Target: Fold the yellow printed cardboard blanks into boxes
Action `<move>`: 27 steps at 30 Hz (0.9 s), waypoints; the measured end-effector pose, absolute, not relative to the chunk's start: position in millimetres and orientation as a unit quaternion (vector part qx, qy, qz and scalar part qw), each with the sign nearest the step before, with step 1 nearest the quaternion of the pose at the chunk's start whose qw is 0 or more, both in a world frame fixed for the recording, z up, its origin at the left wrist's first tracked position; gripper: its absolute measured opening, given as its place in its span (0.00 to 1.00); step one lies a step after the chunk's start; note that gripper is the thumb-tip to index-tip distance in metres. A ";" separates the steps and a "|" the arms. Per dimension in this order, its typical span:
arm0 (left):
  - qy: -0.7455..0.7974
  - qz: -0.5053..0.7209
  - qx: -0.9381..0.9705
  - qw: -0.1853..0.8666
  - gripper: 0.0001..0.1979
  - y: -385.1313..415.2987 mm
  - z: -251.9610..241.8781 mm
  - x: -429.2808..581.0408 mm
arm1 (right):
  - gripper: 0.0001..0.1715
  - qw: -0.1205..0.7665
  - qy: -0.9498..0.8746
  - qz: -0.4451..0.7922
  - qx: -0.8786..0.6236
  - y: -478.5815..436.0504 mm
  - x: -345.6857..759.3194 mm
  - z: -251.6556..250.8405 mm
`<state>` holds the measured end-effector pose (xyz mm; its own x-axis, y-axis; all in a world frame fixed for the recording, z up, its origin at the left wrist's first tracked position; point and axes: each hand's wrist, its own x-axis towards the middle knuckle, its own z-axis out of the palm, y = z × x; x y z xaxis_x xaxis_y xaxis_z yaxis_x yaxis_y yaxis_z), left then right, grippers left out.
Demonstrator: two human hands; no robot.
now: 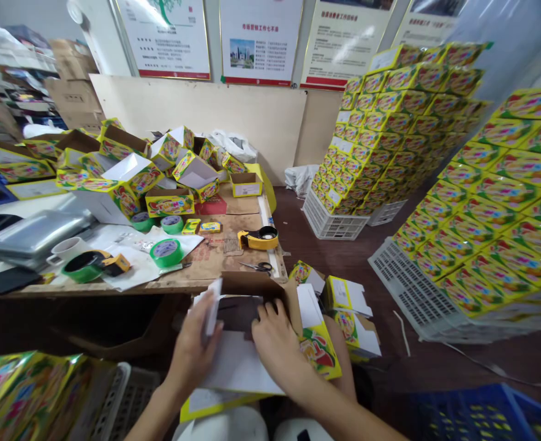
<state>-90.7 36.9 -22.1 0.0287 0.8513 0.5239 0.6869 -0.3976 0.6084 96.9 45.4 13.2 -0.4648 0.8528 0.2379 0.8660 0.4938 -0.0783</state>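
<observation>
The box (249, 361) is sitting low in front of the person, just off the near edge of the table (155, 285), with its white front panel facing the body and its brown inner side showing at the back. The left hand (191, 342) is pinching an upright white flap (214, 295) between thumb and fingers; the right hand (274, 340) is reaching over the front panel with fingers bent into the box, and whether they are gripping or only pressing, I cannot tell. In my judgement the box is thin card: light, fairly stiff along its folds, weak at the flap, somewhat slippery on its printed faces and liable to crease. The side walls near the folded corners are offering the safer hold; the flap is suiting a light pinch only. Count on the table: three loose tape rolls (166, 252), two tape dispensers (257, 238), one pair of scissors (257, 267), one cup (68, 250) and two small packs (210, 227). Boxes in the heap (123, 184) are overlapping too much for a count. To the right, two tall stacks (371, 135) are standing on white crates (334, 219); one blue crate (491, 407) is showing at lower right. Four posters (261, 43) are hanging behind.
</observation>
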 end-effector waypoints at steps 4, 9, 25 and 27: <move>0.440 0.170 0.879 0.076 0.31 45.7 -26.2 -89.9 | 0.20 0.359 -0.873 -0.070 -0.323 10.5 121.7 44.6; 0.445 0.165 0.877 0.069 0.33 45.3 -13.5 -87.1 | 0.43 0.398 -0.792 -0.018 -0.463 -11.0 140.4 37.6; 0.555 0.496 0.640 0.191 0.10 32.1 -36.0 -96.9 | 0.16 0.234 -0.792 0.203 -0.527 82.2 131.8 31.4; 0.619 0.544 0.486 0.292 0.17 31.1 -47.1 -101.7 | 0.16 0.213 -0.792 0.094 -0.565 75.0 123.9 13.9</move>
<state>-101.7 31.1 -47.1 -0.3577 0.9187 0.1674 0.2832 -0.0641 0.9569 123.9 75.0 13.9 -0.2708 0.9348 0.2300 0.8545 0.3434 -0.3897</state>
